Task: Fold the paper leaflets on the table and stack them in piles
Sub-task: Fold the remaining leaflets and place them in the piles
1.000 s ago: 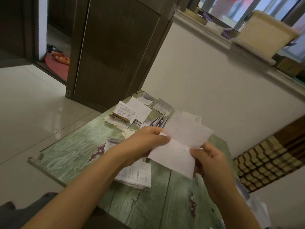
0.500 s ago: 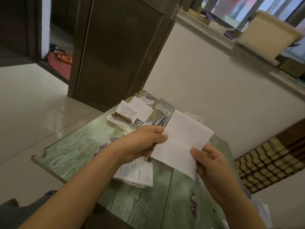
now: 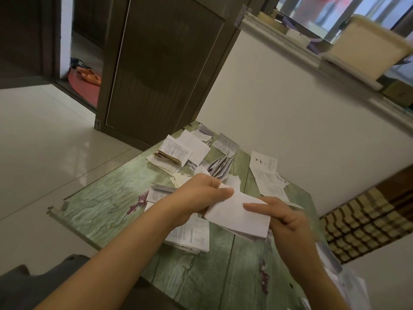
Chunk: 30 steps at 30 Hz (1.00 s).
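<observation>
Just above the green table (image 3: pixel 100 204), the left hand (image 3: pixel 201 195) pinches the left end of a folded white leaflet (image 3: pixel 241 218), held over a printed pile (image 3: pixel 190 238), while the right hand (image 3: pixel 286 220) grips its right end, thumb across the top.

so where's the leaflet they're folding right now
In the head view the leaflet is just right of centre, held over the green table between the left hand and right hand, above a pile of printed leaflets.
</observation>
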### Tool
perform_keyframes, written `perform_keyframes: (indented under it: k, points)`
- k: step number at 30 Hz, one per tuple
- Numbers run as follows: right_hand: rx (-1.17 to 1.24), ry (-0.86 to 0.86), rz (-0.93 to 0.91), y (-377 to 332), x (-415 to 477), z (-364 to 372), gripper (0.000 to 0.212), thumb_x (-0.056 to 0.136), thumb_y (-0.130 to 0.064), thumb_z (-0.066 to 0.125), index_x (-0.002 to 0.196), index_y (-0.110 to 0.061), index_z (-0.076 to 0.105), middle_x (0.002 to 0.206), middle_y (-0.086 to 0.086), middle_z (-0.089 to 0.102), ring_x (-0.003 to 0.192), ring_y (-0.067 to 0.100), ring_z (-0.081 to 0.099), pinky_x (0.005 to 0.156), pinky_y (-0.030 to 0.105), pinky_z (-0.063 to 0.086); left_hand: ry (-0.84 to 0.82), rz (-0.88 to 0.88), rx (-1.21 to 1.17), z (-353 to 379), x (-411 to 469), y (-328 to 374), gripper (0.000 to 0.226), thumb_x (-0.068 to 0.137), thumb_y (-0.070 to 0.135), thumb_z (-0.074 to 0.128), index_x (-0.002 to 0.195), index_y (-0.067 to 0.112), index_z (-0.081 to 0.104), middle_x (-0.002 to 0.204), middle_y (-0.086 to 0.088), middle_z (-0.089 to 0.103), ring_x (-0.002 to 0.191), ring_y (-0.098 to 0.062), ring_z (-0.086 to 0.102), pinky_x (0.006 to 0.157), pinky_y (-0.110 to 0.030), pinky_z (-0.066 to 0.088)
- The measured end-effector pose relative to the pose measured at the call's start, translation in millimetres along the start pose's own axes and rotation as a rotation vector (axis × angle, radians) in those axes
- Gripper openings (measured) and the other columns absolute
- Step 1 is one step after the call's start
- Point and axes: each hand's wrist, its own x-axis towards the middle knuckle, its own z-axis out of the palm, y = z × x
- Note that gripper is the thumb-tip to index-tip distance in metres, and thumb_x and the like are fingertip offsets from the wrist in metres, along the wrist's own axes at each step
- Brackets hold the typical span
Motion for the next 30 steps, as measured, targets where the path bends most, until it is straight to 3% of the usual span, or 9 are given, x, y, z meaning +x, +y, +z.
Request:
perform_keyframes:
  k: [2,5,8,11,15,18,23,27,30]
  points:
    - [0.047,-0.084,0.128,-1,2,-8,0.052,0.080,0.019,0.045,0.071,-0.020,0.078,0.096,-0.008,0.071,0.088,0.004,0.064,0.065,0.016,0.051,0.025,0.013,0.006,0,0,0,0.017,0.093,0.023,0.055,0.079,0.015,0.060,0.083,-0.003,0.065,0.077,-0.018,0.062,0.067,-0.028,0.048]
    - [0.153,-0.100,0.251,-6,7,-17,0.036,0.066,-0.009,0.043,0.076,-0.016,0.077,0.100,-0.006,0.072,0.092,0.009,0.066,0.068,0.024,0.054,0.037,0.060,0.005,2,-2,1,0.013,0.093,0.022,0.056,0.082,0.019,0.063,0.083,-0.001,0.064,0.075,-0.015,0.060,0.062,-0.025,0.047]
    - [-0.043,-0.105,0.259,-12,11,-9,0.014,0.088,-0.021,0.057,0.091,-0.027,0.069,0.084,-0.014,0.071,0.073,0.000,0.064,0.062,0.016,0.052,0.037,0.126,0.028,6,-2,0,0.012,0.091,0.022,0.057,0.083,0.021,0.065,0.085,-0.001,0.064,0.076,-0.014,0.059,0.061,-0.026,0.045]
    - [-0.235,-0.055,0.173,-11,13,4,0.011,0.085,-0.018,0.064,0.078,-0.024,0.070,0.070,-0.009,0.068,0.063,0.000,0.061,0.052,0.012,0.047,0.014,0.155,0.022,9,-1,0,0.009,0.090,0.022,0.060,0.084,0.020,0.067,0.082,0.000,0.066,0.073,-0.011,0.061,0.063,-0.027,0.049]
    - [-0.273,0.043,0.113,-5,11,13,0.013,0.078,-0.019,0.071,0.070,-0.029,0.072,0.070,-0.008,0.070,0.065,0.007,0.064,0.058,0.032,0.053,0.027,0.171,0.019,10,-1,-3,0.009,0.084,0.025,0.067,0.077,0.020,0.067,0.079,0.002,0.066,0.073,-0.010,0.063,0.057,-0.020,0.051]
    - [-0.280,0.135,0.127,-3,8,22,0.015,0.075,-0.020,0.076,0.065,-0.030,0.071,0.066,-0.011,0.069,0.062,0.006,0.063,0.055,0.029,0.050,0.106,0.207,0.069,12,3,-5,0.014,0.083,0.025,0.068,0.071,0.020,0.064,0.079,0.001,0.065,0.073,-0.011,0.060,0.058,-0.022,0.048]
    - [0.059,0.160,0.363,-8,9,13,0.019,0.062,-0.015,0.079,0.064,-0.003,0.065,0.060,0.004,0.068,0.053,0.011,0.062,0.044,0.018,0.045,0.119,0.224,0.108,10,3,-1,0.014,0.085,0.026,0.066,0.073,0.020,0.062,0.087,-0.001,0.064,0.083,-0.018,0.061,0.063,-0.028,0.050]
    - [0.196,0.130,0.501,-10,3,0,0.023,0.055,-0.018,0.074,0.066,0.001,0.066,0.063,0.012,0.066,0.057,0.021,0.057,0.055,0.027,0.046,0.099,0.216,0.061,5,-1,2,0.013,0.083,0.026,0.067,0.075,0.016,0.063,0.082,0.000,0.065,0.076,-0.014,0.060,0.060,-0.025,0.048]
    - [0.187,0.166,0.503,-10,-2,-8,0.026,0.055,-0.017,0.075,0.068,0.004,0.066,0.059,0.015,0.062,0.054,0.018,0.049,0.055,0.028,0.041,0.083,0.211,0.035,0,-2,3,0.015,0.082,0.026,0.068,0.079,0.011,0.066,0.079,0.000,0.066,0.074,-0.014,0.062,0.062,-0.024,0.050]
